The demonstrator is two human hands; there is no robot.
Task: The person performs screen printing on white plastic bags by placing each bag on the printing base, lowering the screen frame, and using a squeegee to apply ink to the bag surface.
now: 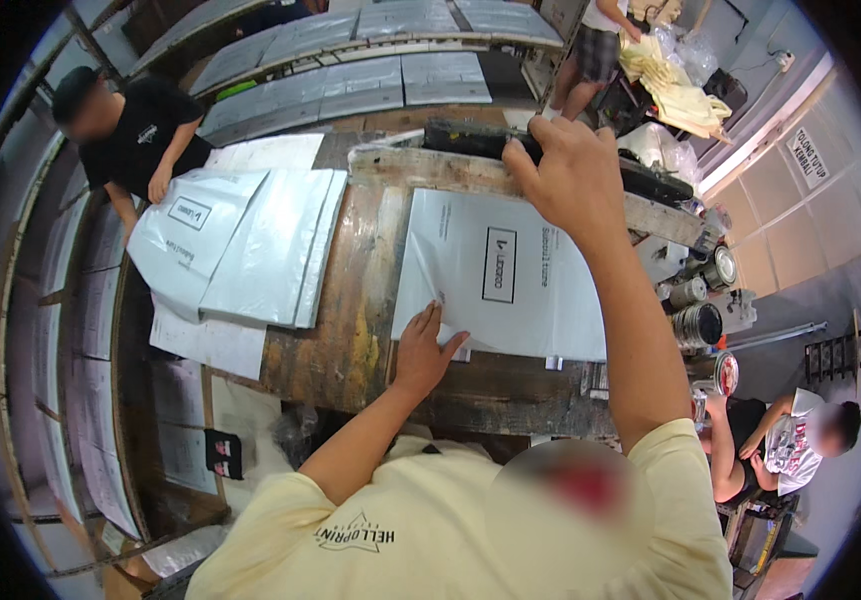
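Note:
A white plastic mailer bag (pixel 560 290) with black print and a boxed logo lies flat on the paint-stained wooden table (pixel 350 340) in front of me. My left hand (pixel 427 348) rests on its near left part, fingers stretched and thumb apart; the plastic wrinkles by the fingertips. Beyond the bag, a screen-printing frame (pixel 410 168) stands tilted up, with a dark bar (pixel 465 138) along its top. My right hand (pixel 568 172) is closed over this top edge, its arm reaching above the bag's right side. Exactly how the fingers wrap round is partly hidden.
Left of me, a stack of white printed bags (pixel 275 245) lies on the table; a co-worker in black (pixel 145 130) touches it. Racks (pixel 350 85) of bags stand behind. Paint cans (pixel 695 325) stand at right. A seated person (pixel 790 440) and another person (pixel 595 45) are farther off.

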